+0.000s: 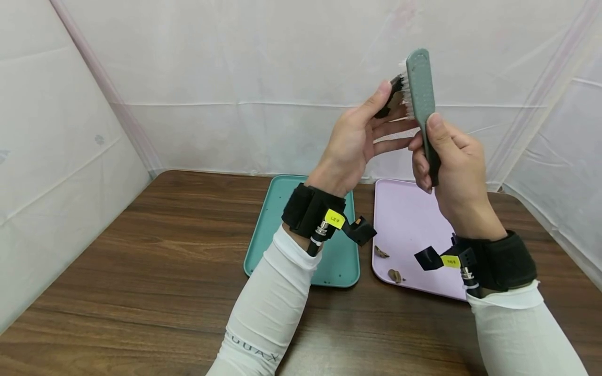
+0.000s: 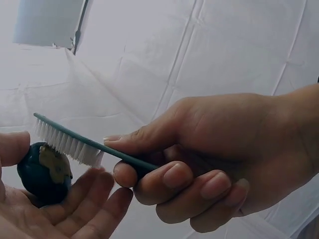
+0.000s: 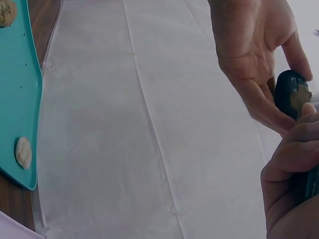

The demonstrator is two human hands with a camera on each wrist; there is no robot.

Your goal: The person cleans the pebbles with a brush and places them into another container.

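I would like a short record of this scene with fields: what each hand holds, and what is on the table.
left hand: holds a small dark round object between thumb and fingers
right hand: grips the handle of a green brush
brush bristles: white, touching the dark object
table: brown wood, bears a teal tray and a pink tray
pink tray: small brown pieces near its front edge

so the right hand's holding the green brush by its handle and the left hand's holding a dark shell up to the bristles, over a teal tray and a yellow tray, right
Nearly. The second tray is pale purple, not yellow, as the head view shows. The rest holds: the right hand grips the green brush by its handle, the left hand holds the dark shell against the bristles, above the teal tray.
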